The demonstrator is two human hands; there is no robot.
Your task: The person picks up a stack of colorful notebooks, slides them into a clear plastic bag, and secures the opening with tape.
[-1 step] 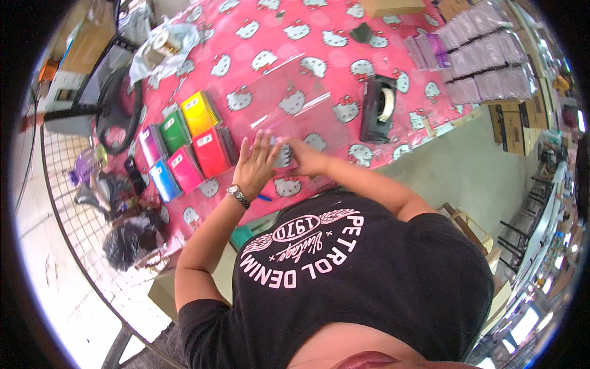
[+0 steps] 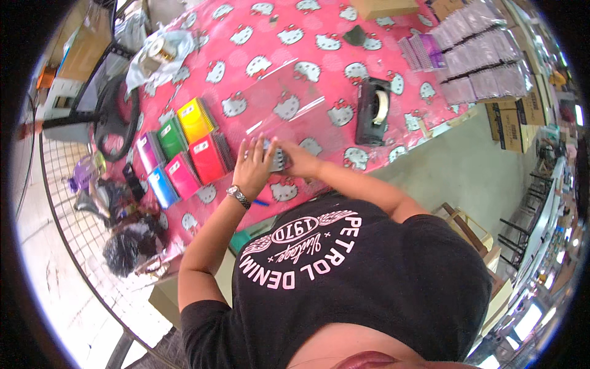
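My left hand (image 2: 252, 169) lies with its fingers straight and nearly side by side, a silver wristwatch (image 2: 237, 195) on its wrist, over a small pale object (image 2: 278, 161) with a dark, toothed-looking edge; my right hand (image 2: 300, 162) bends round the other side of that object, and how firmly either hand holds it I cannot tell, since my fingers cover most of it; the object sits between my hands near the close edge of a table under a pink cover (image 2: 334, 67) printed with white cat faces.

Just beyond my fingers lies clear plastic (image 2: 264, 101), bright streaks of light across it; left of my hands, six spiral notebooks are laid out close together, yellow (image 2: 195, 121), green (image 2: 172, 139), purple (image 2: 149, 152), red (image 2: 209, 161), pink (image 2: 182, 173) and blue (image 2: 163, 186); to the right stands a black tape dispenser (image 2: 367, 123) with a pale roll (image 2: 381, 107); farther right are rows of wrapped packets (image 2: 482, 61); near my left wrist lies a slim blue item (image 2: 260, 202), too small to make out clearly.
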